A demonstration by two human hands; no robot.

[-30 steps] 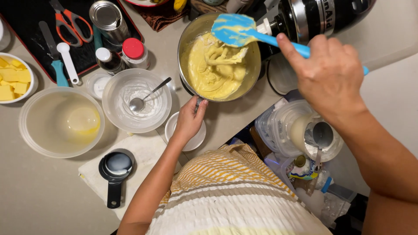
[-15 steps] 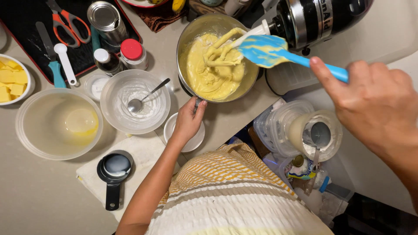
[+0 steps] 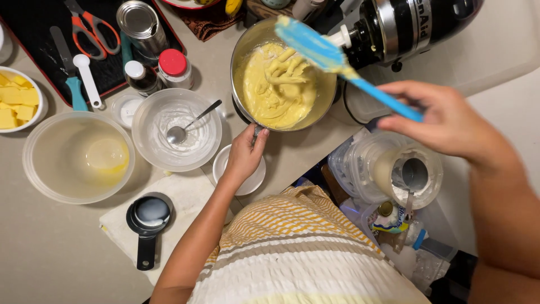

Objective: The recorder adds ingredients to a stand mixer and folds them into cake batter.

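Desk point(image 3: 50, 253), left to right. At 9 o'clock: white dish of yellow butter cubes point(image 3: 14, 104); large clear plastic bowl point(image 3: 79, 157), smeared yellow inside. At 11 o'clock: dark tray point(image 3: 34, 28) with red-handled scissors point(image 3: 87, 25), a white measuring spoon point(image 3: 87, 79), a steel can point(image 3: 140, 25) and a red-capped jar point(image 3: 174, 67). At 7 o'clock: black measuring cup point(image 3: 147, 219) on a white cloth point(image 3: 180, 202). Nearer centre: clear bowl point(image 3: 177, 135), floury film, metal spoon resting inside. Your left hand point(image 3: 244, 155) lies just below the steel mixing bowl point(image 3: 284, 76), fingertips touching its handle at 6 o'clock of the rim; the grip is loose, half curled, above a small white dish point(image 3: 222, 169). The bowl sits at 12 o'clock under the black stand mixer point(image 3: 410, 25) and holds thick, glossy pale-yellow batter clinging to the beater. Your right hand point(image 3: 444, 121), at 3 o'clock, is closed round the blue handle of a silicone spatula point(image 3: 315, 45), the blade batter-coated and raised over the bowl's rim. Judged step: scraping down the batter. The next move calls for a steadied bowl and the flexible blade pressed flat against the smooth wall.
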